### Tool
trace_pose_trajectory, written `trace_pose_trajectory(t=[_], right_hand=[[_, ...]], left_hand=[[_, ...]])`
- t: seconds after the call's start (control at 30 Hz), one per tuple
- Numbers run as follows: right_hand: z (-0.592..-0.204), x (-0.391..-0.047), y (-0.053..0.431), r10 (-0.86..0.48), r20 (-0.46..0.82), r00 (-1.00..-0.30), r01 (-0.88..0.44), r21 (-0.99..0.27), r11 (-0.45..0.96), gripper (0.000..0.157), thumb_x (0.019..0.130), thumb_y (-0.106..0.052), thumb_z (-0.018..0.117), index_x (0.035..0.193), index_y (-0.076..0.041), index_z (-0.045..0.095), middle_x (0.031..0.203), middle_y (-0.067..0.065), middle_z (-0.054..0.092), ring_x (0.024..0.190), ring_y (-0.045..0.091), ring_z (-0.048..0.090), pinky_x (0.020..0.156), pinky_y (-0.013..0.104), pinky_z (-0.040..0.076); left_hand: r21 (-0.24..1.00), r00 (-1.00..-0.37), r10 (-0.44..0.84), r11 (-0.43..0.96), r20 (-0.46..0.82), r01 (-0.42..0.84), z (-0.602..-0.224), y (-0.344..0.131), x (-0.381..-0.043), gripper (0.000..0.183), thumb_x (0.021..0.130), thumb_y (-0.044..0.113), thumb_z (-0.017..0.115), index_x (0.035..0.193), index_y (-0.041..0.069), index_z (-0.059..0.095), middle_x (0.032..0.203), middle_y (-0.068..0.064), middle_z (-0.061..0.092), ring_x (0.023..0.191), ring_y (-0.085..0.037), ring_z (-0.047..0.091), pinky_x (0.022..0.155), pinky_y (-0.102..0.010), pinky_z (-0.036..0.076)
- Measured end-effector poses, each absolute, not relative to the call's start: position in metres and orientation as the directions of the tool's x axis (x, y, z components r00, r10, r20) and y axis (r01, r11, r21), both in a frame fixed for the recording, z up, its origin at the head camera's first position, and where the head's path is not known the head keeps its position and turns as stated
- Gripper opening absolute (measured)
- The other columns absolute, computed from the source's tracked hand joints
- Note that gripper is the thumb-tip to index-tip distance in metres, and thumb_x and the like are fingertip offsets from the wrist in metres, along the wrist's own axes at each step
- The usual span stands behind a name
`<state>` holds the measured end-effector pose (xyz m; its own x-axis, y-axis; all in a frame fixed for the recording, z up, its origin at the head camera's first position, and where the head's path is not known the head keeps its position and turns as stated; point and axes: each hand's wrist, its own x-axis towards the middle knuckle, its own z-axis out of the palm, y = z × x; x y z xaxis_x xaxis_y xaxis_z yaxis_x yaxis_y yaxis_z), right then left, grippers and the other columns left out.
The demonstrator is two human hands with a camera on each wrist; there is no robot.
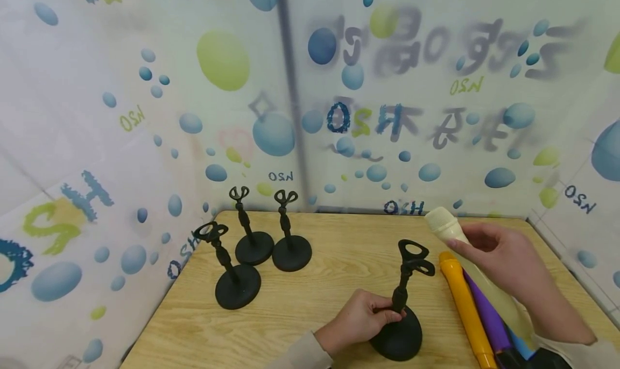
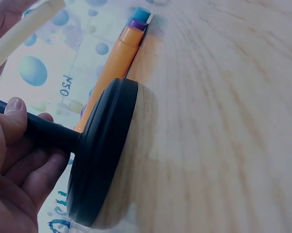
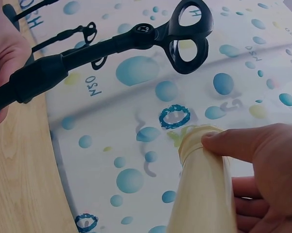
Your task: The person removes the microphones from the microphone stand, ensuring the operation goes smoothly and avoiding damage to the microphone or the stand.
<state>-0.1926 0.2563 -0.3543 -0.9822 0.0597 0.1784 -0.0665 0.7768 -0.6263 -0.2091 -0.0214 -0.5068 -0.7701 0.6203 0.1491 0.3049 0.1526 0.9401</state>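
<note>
My left hand (image 1: 358,315) grips the pole of a black tabletop microphone stand (image 1: 398,339) low down, just above its round base. The stand is upright on the table, with its two-ring clip (image 1: 416,257) at the top. A cream microphone (image 1: 442,224) is held in my right hand (image 1: 513,261), thumb along its side near the head. It slants with its head up, to the right of the clip and apart from it. In the right wrist view the cream microphone (image 3: 201,189) has its head towards the stand's side; its lower end is out of view.
Orange (image 1: 465,304), purple (image 1: 489,318) and blue (image 1: 520,345) microphones lie side by side on the table (image 1: 339,250) under my right hand. Three more black stands (image 1: 237,287) are upright at the left. Patterned curtains (image 1: 411,143) surround the table's back and sides.
</note>
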Motion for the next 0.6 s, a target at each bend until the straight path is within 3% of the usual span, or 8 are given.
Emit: trace_pose_trajectory(t=[0.17,0.6], right_hand=[[-0.359,-0.193,0.260,0.071,0.157,-0.985,-0.043,-0.620,0.783,0.063,0.101,-0.052,0.075,0.132,0.003,0.072,0.117,0.023,0.079,0.099,0.033,0.076,0.070,0.024,0.056],[-0.374,-0.195,0.275,0.094,0.098,-0.991,0.013,-0.622,0.783,0.064,0.103,-0.052,0.072,0.132,0.004,0.071,0.113,0.020,0.080,0.089,0.018,0.071,0.070,0.028,0.053]], left_hand=[[0.936,-0.766,0.622,0.147,0.164,0.320,-0.507,-0.021,-0.209,0.022,0.101,0.010,0.075,0.119,0.000,0.082,0.107,-0.006,0.085,0.107,0.002,0.073,0.089,-0.013,0.057],[0.945,-0.771,0.620,0.142,0.146,0.294,-0.507,-0.022,-0.210,0.022,0.101,0.010,0.075,0.120,0.001,0.082,0.107,-0.005,0.085,0.107,0.003,0.073,0.090,-0.013,0.057]])
